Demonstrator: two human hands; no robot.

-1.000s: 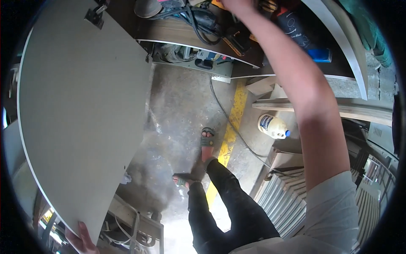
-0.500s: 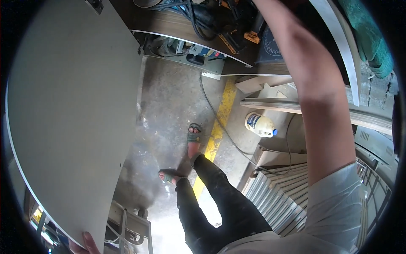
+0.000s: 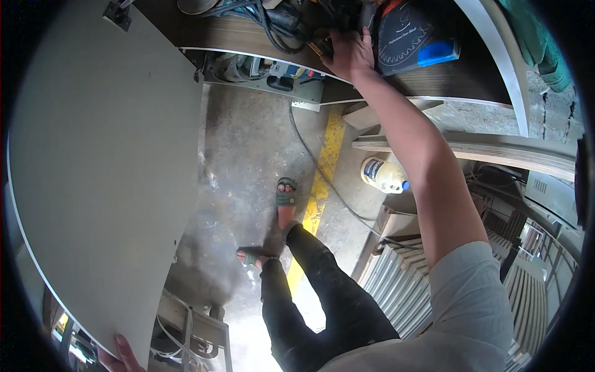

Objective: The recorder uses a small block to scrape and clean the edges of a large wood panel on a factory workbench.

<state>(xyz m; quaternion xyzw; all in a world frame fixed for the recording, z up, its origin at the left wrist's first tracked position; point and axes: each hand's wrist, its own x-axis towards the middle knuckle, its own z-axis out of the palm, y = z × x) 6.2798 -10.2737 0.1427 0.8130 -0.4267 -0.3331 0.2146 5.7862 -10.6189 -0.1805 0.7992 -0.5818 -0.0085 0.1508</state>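
My left hand (image 3: pixel 120 356) grips the lower edge of a large grey cabinet door (image 3: pixel 111 186), which stands swung out on the left. Its thumb lies on the panel's face. At the top, my right hand (image 3: pixel 351 54) reaches into the cabinet and closes over a black-and-orange cordless power tool (image 3: pixel 320 47) at the shelf's front. The hand covers much of the tool, and some fingertips are hidden. Just right of it lies a dark saw blade package (image 3: pixel 404 38) with a blue patch. Left of it are coiled black power cords (image 3: pixel 263 18) among other tools.
A wooden shelf (image 3: pixel 217 34) has a lower compartment holding a bench-type tool (image 3: pixel 282 82). On the floor stand a cream jug (image 3: pixel 382 175) with a blue cap and stacked slatted panels (image 3: pixel 396 291). A cable (image 3: pixel 316 162) crosses a yellow floor stripe (image 3: pixel 328 152). A green cloth (image 3: pixel 539 43) hangs right.
My right arm has swung left and drawn back, bringing the hand into view over the tools at the shelf front. The saw blade package is more exposed. My left hand stays on the door.
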